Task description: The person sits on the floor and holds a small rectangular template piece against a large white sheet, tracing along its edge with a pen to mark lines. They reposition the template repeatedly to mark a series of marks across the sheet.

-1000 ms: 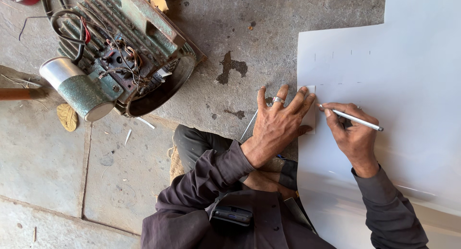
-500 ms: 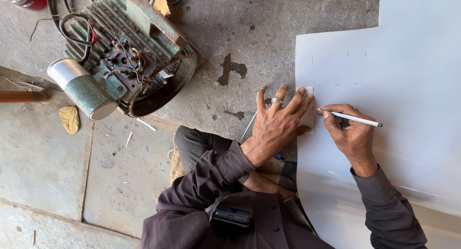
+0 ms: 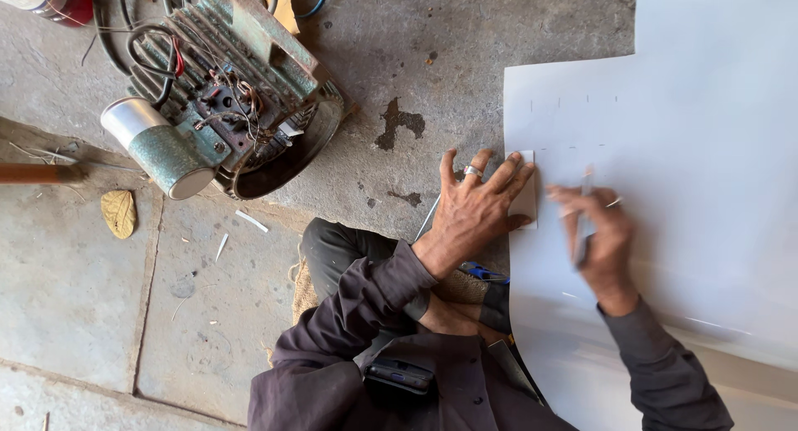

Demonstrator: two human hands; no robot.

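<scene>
**Marking on thin sheet stock, seen from the head camera**

Sheet (image 3: pixel 665 132), pale and large, lies flat on the concrete floor (image 3: pixel 208 315) to the person's right, its edge over the lap. It looks thin, light and flexible, likely to slide or buckle unless pressed flat near the working point. Left hand (image 3: pixel 475 205) is spread open, fingers splayed, pinning a small white card (image 3: pixel 526 205) at the sheet's left edge. Right hand (image 3: pixel 600 238) is blurred; it is closed narrowly around a slim pen (image 3: pixel 582 231) held over the sheet. An old electric motor (image 3: pixel 224 90) sits well apart, upper left.
</scene>
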